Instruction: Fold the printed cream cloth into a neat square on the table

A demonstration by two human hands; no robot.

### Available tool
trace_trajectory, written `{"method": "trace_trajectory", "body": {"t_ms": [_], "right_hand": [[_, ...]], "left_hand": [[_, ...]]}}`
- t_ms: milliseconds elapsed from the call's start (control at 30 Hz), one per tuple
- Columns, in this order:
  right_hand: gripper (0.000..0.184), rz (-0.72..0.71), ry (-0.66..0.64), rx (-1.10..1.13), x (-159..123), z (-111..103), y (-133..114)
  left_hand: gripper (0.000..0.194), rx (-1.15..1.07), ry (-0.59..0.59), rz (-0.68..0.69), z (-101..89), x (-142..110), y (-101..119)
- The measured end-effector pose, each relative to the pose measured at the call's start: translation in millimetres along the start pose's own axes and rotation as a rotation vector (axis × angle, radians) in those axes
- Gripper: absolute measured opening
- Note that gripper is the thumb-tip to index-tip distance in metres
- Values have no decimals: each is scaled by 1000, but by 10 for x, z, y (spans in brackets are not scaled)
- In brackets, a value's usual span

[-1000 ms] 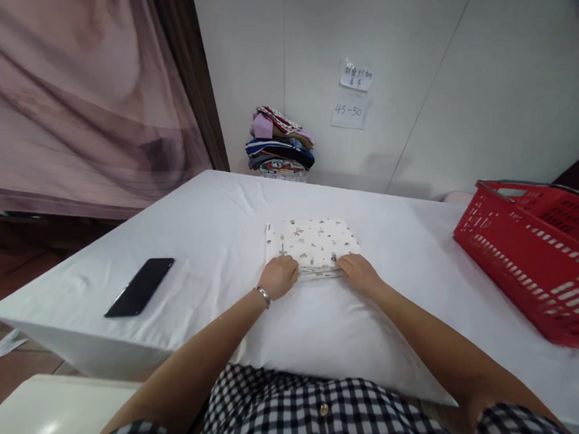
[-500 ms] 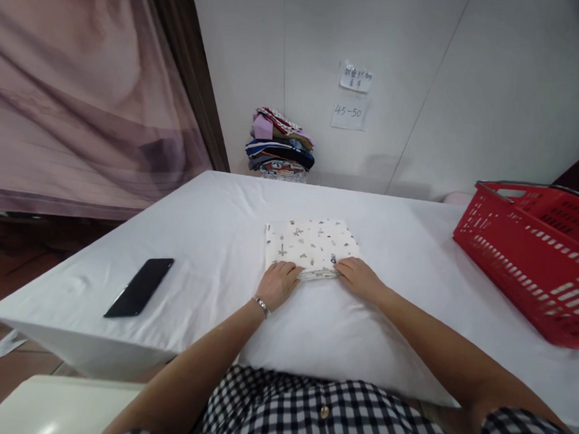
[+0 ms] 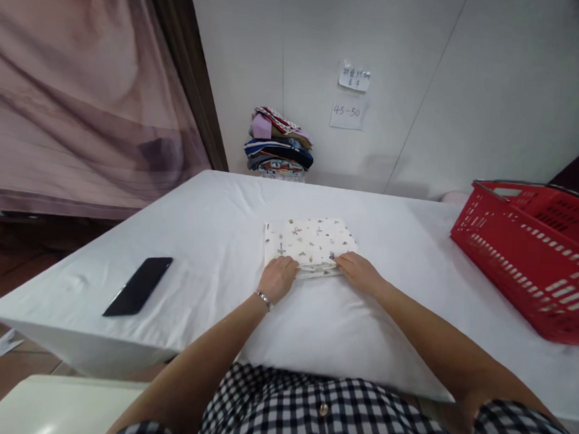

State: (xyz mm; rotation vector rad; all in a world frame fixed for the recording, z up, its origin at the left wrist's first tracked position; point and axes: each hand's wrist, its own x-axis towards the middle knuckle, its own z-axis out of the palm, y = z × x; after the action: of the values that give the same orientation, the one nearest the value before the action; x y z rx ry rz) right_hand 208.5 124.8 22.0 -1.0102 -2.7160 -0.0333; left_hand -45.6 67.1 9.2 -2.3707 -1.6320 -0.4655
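Observation:
A folded white cloth [image 3: 312, 239] with small printed motifs lies on the white-covered table, its layered fold edge facing me. My left hand [image 3: 279, 278], with a silver bracelet at the wrist, grips the near left corner, fingers on top of the fabric. At the near right corner my right hand [image 3: 358, 270] pinches the upper layers along the same edge. Both thumbs are largely hidden, and the layers gape slightly between the hands.
A black phone [image 3: 138, 287] lies on the tablecloth [image 3: 208, 237] at left. On the right stands a red plastic basket [image 3: 526, 262]. Folded clothes [image 3: 280, 143] are stacked behind the table's far edge, by the wall with paper signs [image 3: 348, 111]. A pale stool [image 3: 59, 406] sits at lower left.
Both hands have shifted slightly away from me, lifting the near edge of the upper layers a little, so more of the lower layer shows. The cloth stays in place.

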Motion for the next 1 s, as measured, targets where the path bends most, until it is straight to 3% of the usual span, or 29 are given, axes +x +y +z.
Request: {"method": "trace_trajectory", "body": {"t_ms": [400, 767, 1000], "right_hand": [[32, -110, 60, -17, -134, 118, 33], [37, -89, 76, -78, -125, 133, 67], [41, 19, 106, -44, -85, 156, 65]], "left_hand": [[25, 20, -20, 88, -60, -135, 60], [33, 77, -31, 138, -80, -121, -55], [35, 61, 30, 129, -101, -98, -132]]}}
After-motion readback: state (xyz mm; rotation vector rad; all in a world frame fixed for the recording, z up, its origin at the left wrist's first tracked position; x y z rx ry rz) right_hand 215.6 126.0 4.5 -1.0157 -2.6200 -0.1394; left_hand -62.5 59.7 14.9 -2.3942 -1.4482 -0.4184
